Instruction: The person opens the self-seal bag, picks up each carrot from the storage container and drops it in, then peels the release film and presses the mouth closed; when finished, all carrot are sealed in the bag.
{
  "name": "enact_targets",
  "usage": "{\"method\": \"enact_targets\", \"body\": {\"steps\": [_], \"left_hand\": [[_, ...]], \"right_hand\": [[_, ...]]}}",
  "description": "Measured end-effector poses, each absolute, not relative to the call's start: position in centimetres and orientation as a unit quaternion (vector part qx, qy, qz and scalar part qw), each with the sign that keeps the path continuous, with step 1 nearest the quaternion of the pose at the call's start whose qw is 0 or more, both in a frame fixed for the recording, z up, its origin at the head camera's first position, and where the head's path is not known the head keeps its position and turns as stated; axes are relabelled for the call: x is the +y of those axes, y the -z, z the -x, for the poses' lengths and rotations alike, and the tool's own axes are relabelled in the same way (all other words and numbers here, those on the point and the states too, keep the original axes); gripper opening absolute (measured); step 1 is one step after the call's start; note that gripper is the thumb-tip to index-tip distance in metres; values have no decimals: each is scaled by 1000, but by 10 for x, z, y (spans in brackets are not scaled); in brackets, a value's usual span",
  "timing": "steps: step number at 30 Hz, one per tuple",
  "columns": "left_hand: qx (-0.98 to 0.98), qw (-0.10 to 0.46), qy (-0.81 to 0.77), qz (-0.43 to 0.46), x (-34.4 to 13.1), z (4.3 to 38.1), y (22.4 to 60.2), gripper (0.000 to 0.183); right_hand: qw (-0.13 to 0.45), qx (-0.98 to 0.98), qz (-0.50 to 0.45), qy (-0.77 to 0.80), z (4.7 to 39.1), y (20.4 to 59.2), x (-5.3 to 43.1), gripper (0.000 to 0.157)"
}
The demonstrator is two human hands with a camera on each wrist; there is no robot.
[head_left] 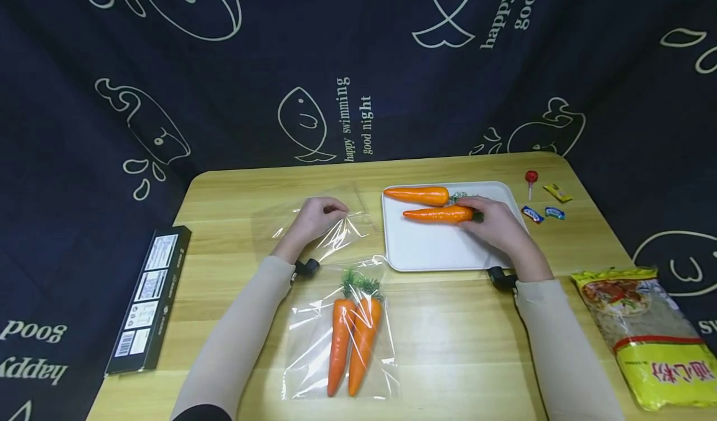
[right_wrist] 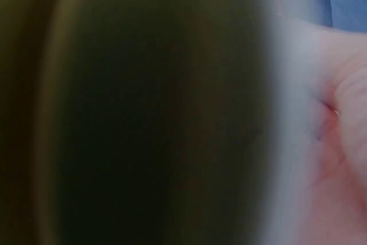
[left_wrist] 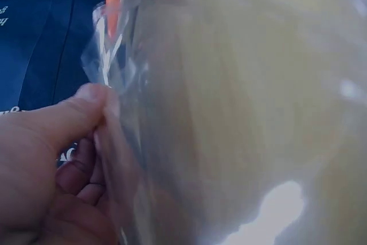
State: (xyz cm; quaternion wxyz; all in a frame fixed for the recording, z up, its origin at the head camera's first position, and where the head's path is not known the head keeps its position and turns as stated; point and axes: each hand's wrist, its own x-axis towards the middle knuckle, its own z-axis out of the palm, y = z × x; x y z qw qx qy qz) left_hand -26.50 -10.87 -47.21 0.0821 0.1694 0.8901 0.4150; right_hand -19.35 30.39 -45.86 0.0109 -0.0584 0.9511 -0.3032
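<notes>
Dark blue cloth [head_left: 392,116] with white fish and whale drawings behind, wood-grain table [head_left: 459,334] in front. Far left: black box [head_left: 148,302] with white labels, lying near the table edge. Next, left hand [head_left: 313,218], thumb and fingers nearly closed, pinching the edge of a thin clear bag [head_left: 344,237]; left wrist view confirms the pinch. Nearer the person, another clear bag [head_left: 302,359] lies flat, two carrots [head_left: 365,337] inside side by side, green tops pointing away from the person. Right of that, white tray [head_left: 414,253] with two more carrots, tips to the left: rear carrot [head_left: 417,195] lying along the far rim, front carrot [head_left: 439,215] gripped at its top end by right hand [head_left: 498,225], thumb and fingers closed round it. Cannot tell if it is off the tray; right wrist view mostly dark blur. Beyond the tray: red lollipop [head_left: 531,177], two blue sweets [head_left: 554,213], yellow sweet [head_left: 557,192]. Far right: yellow-and-clear food packet [head_left: 650,340], beside right sleeve [head_left: 560,346].
</notes>
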Motion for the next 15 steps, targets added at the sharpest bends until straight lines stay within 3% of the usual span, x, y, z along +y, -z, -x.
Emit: {"method": "enact_targets", "body": {"steps": [4, 10, 15], "left_hand": [[894, 47, -412, -171, -111, 261, 463, 11], [868, -4, -467, -165, -112, 252, 442, 9], [852, -37, -485, -194, -109, 243, 430, 7]], "right_hand": [[16, 953, 59, 297, 192, 453, 303, 50], [-3, 901, 36, 432, 179, 421, 300, 52], [-38, 886, 81, 456, 163, 389, 277, 47]]}}
